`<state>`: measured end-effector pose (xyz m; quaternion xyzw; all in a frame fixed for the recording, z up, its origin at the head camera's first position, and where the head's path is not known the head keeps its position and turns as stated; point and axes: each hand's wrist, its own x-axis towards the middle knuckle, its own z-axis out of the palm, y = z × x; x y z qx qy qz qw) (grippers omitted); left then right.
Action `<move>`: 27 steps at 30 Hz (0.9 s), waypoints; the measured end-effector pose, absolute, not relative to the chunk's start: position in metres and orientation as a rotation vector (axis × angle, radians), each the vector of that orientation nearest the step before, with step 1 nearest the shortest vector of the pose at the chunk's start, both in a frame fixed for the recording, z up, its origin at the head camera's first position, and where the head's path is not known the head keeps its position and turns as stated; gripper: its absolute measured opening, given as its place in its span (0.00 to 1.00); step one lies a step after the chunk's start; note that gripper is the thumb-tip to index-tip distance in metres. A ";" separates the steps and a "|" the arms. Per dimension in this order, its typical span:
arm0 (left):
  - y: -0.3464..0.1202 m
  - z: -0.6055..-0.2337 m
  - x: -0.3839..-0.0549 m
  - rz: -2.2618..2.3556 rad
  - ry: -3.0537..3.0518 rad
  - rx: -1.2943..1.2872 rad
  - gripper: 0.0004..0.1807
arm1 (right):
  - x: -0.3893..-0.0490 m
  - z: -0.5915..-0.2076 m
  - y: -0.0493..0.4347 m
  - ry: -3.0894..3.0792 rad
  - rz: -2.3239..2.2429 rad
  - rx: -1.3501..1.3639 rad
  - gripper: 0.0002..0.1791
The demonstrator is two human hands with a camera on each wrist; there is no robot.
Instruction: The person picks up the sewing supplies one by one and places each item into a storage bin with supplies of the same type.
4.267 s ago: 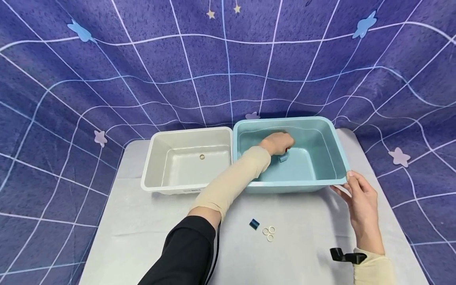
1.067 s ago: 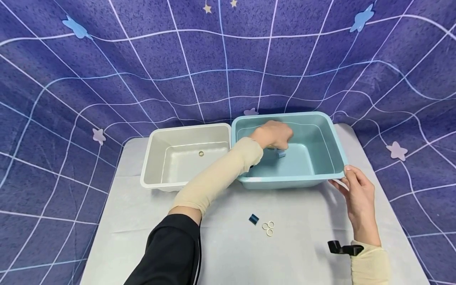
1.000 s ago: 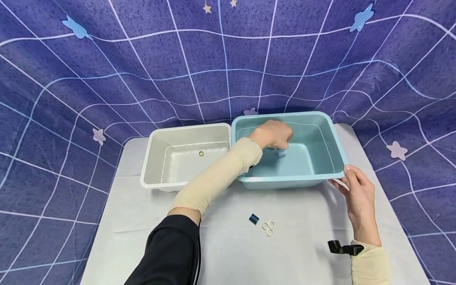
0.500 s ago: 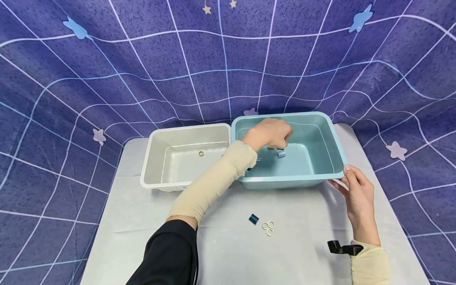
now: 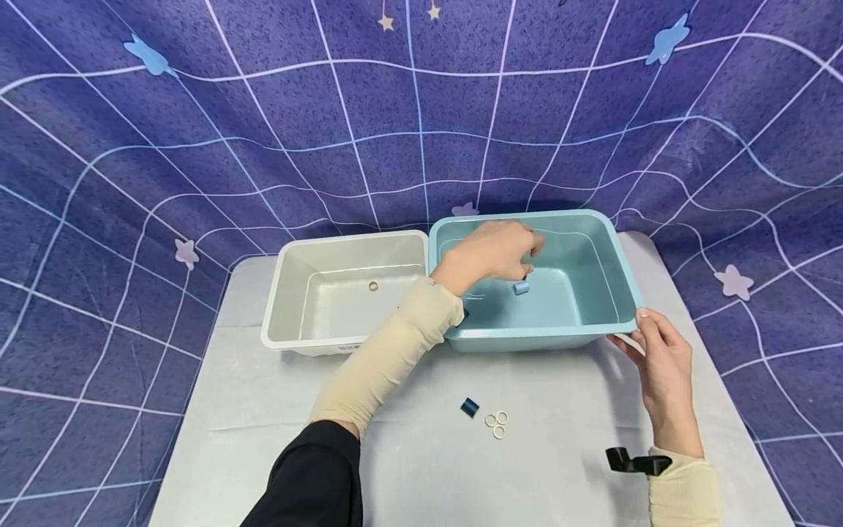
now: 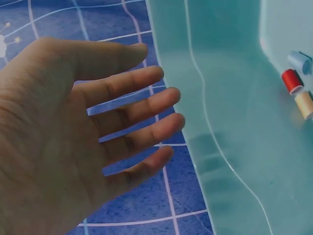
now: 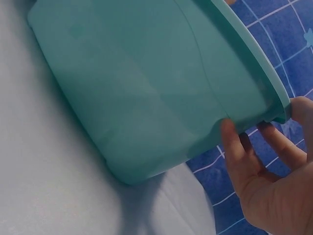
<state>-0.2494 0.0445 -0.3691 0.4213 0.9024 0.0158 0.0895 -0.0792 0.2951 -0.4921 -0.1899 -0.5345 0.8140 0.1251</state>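
Note:
My left hand point(image 5: 490, 252) hovers over the light teal plastic bin point(image 5: 546, 333), fingers apart and holding nothing. In the left wrist view, its palm and spread fingers show beside the bin wall. Three thread spools lie close together on the bin floor: a light blue spool point(image 6: 300, 62), a red spool point(image 6: 292, 82) and a beige spool point(image 6: 305, 105). From the head view the light blue one shows just below the fingertips, while the hand mostly hides the others. My right hand point(image 5: 665, 369) grips the bin's front right corner, thumb at the rim and fingers against the outer wall point(image 7: 146, 98).
Left of the teal bin stands a white bin point(image 5: 329, 344) with one small ring point(image 5: 373, 286) inside. On the white-covered table point(image 5: 421, 468) lie a dark blue thread spool point(image 5: 470, 408) and three cream rings point(image 5: 499, 432). A purple patterned curtain point(image 5: 369, 110) rises behind.
My left hand has uncurled and drawn up and slightly back from the spools, leaving the light blue spool more visible. The right hand keeps its hold on the bin corner.

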 end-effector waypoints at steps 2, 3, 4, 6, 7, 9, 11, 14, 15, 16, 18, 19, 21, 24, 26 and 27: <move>0.042 -0.367 -0.245 0.054 2.714 1.279 0.11 | -0.079 -0.492 0.295 -1.557 2.372 -0.547 0.14; 0.041 -0.366 -0.244 0.060 2.730 1.291 0.11 | -0.079 -0.492 0.295 -1.560 2.372 -0.544 0.14; 0.040 -0.366 -0.242 0.067 2.745 1.302 0.11 | -0.079 -0.492 0.295 -1.554 2.377 -0.539 0.14; 0.038 -0.365 -0.237 0.077 2.777 1.322 0.12 | -0.079 -0.492 0.295 -1.551 2.381 -0.536 0.14; 0.036 -0.364 -0.235 0.078 2.792 1.330 0.13 | -0.079 -0.493 0.295 -1.553 2.380 -0.535 0.14; 0.034 -0.363 -0.230 0.088 2.824 1.350 0.14 | -0.079 -0.493 0.295 -1.550 2.382 -0.535 0.14; 0.030 -0.362 -0.225 0.104 2.851 1.372 0.15 | -0.079 -0.493 0.295 -1.545 2.384 -0.537 0.14; 0.025 -0.360 -0.217 0.141 2.898 1.419 0.15 | -0.079 -0.493 0.295 -1.549 2.382 -0.534 0.14; 0.023 -0.360 -0.214 0.155 2.911 1.433 0.16 | -0.079 -0.493 0.295 -1.546 2.385 -0.533 0.13; 0.021 -0.360 -0.212 0.171 2.920 1.442 0.16 | -0.079 -0.493 0.295 -1.545 2.386 -0.532 0.13; 0.018 -0.360 -0.206 0.197 2.940 1.461 0.16 | -0.079 -0.493 0.295 -1.543 2.388 -0.533 0.13; 0.017 -0.361 -0.204 0.206 2.948 1.470 0.16 | -0.079 -0.493 0.295 -1.542 2.389 -0.535 0.13; 0.014 -0.361 -0.199 0.215 2.965 1.499 0.17 | -0.079 -0.493 0.295 -1.529 2.397 -0.538 0.13; 0.009 -0.363 -0.192 0.258 2.993 1.577 0.17 | -0.079 -0.493 0.295 -1.527 2.396 -0.542 0.13; 0.006 -0.365 -0.187 0.293 3.014 1.642 0.17 | -0.079 -0.493 0.295 -1.522 2.402 -0.540 0.13; 0.005 -0.366 -0.185 0.316 3.024 1.676 0.17 | -0.079 -0.493 0.295 -1.522 2.401 -0.540 0.13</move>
